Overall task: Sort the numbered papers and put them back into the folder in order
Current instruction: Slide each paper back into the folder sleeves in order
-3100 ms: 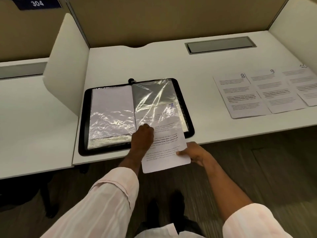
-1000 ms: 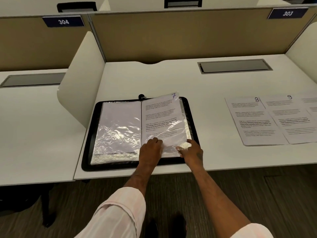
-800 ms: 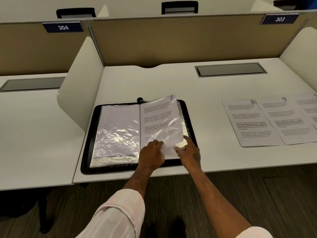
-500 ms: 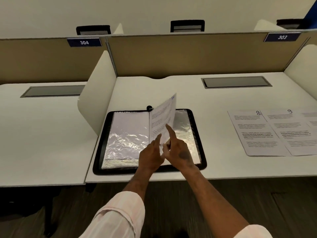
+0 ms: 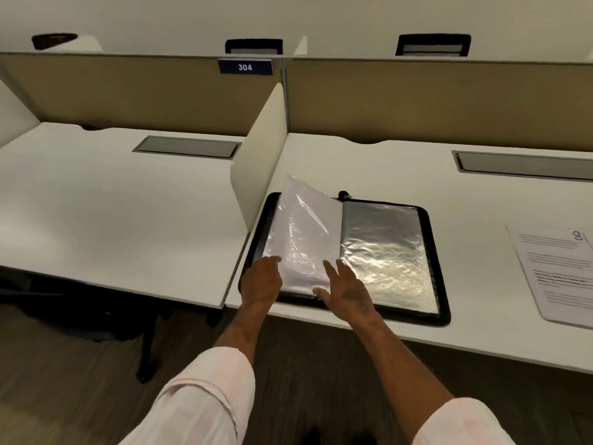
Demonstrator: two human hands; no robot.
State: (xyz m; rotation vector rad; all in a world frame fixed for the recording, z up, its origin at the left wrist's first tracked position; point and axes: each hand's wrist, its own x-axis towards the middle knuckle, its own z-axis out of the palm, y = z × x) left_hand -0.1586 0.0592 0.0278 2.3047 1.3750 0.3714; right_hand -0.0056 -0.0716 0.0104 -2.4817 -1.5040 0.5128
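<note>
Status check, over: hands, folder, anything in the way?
Right hand open, fingers spread at sleeve bottom edge. Left hand at its near-left corner, grip unclear. Sleeve tilted over folder, left half. Nothing blocking.

Paper 8 (image 5: pixel 558 271) cut off by right edge; I read numeral only, print lines too blurred. Cable tray (image 5: pixel 526 163) also runs off right edge. Raised sleeve (image 5: pixel 305 232) hides left half of folder (image 5: pixel 430 252); glare masks any writing on sheet inside. Left hand (image 5: pixel 261 281): most fingers curled out of my sight, can't tell if pinching sleeve or just touching. Right hand (image 5: pixel 348 287) covers sleeve's lower corner. Chairs (image 5: pixel 433 44) mostly behind partition (image 5: pixel 417 97).
</note>
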